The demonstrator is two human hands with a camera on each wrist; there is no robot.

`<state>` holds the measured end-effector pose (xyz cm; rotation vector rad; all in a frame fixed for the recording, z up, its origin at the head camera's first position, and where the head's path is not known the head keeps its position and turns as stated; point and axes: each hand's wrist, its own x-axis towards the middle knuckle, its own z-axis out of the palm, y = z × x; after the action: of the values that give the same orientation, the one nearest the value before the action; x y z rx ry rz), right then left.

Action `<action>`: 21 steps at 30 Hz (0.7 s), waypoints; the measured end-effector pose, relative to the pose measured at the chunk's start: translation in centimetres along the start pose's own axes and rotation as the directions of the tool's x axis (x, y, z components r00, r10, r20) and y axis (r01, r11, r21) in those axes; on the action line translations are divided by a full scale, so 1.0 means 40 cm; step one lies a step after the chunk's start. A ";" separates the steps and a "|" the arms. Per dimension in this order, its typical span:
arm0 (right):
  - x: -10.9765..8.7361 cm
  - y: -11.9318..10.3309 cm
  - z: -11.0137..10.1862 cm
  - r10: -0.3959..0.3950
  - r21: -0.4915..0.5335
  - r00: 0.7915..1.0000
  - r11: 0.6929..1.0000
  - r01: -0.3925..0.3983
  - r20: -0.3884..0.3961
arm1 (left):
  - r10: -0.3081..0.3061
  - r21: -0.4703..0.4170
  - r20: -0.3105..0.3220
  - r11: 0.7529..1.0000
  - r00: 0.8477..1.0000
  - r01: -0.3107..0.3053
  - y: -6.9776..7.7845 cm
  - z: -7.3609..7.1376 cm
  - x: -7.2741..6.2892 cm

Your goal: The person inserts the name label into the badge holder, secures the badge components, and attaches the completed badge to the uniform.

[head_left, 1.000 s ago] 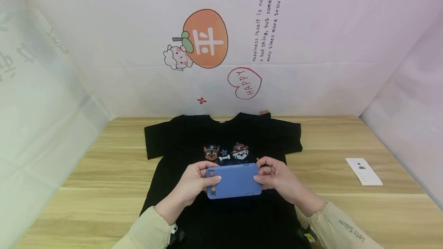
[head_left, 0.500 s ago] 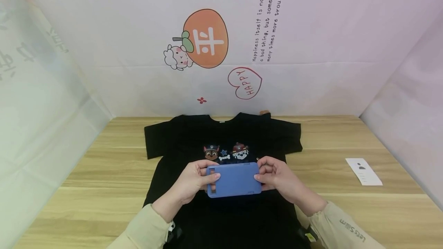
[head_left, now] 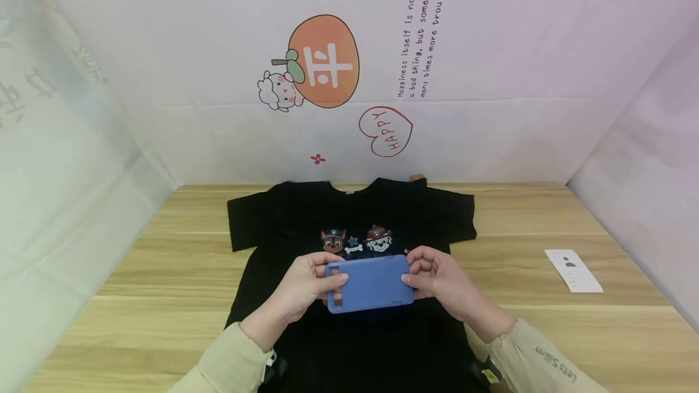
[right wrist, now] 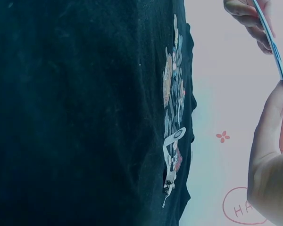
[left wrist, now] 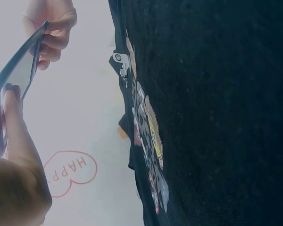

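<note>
Both hands hold a flat blue badge holder (head_left: 374,284) level above a black T-shirt (head_left: 306,214). At its left end, which has a cut-out slot, my left hand (head_left: 304,287) pinches it with the thumb on the near face and fingers behind. The other end is pinched the same way by my right hand (head_left: 438,276). From the side, the left wrist view shows the badge holder (left wrist: 19,70) as thin and raised well off the shirt. A small silver clip (right wrist: 174,136) lies near the shirt's cartoon dog print in the right wrist view.
A white card (head_left: 573,270) with a person icon lies on the wooden table (head_left: 519,217) to the right. Behind the table hangs a white printed cloth (head_left: 229,77), with more cloth along both sides. The T-shirt lies spread out, its collar toward the back.
The badge holder has tilted very slightly, and the left thumb sits a touch higher on its face. Both hands keep their grip in the same place.
</note>
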<state>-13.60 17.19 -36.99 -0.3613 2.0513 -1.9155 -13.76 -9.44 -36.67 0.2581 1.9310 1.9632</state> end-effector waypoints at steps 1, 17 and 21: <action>0.000 0.000 0.000 0.001 0.000 1.000 1.000 -0.001 0.000 | -0.002 0.002 -0.004 1.000 1.000 0.002 0.000 0.001 0.000; -0.005 0.010 -0.009 0.009 -0.016 1.000 1.000 -0.009 -0.029 | -0.045 -0.019 0.083 0.999 0.996 0.046 -0.003 -0.004 0.004; -0.006 0.013 -0.012 0.012 -0.018 1.000 1.000 -0.012 -0.022 | -0.043 -0.019 0.084 0.999 0.996 0.045 -0.003 -0.002 0.004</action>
<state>-13.57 17.77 -37.45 -0.3328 2.0812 -1.9036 -13.92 -9.44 -36.80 0.2853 1.8468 1.9127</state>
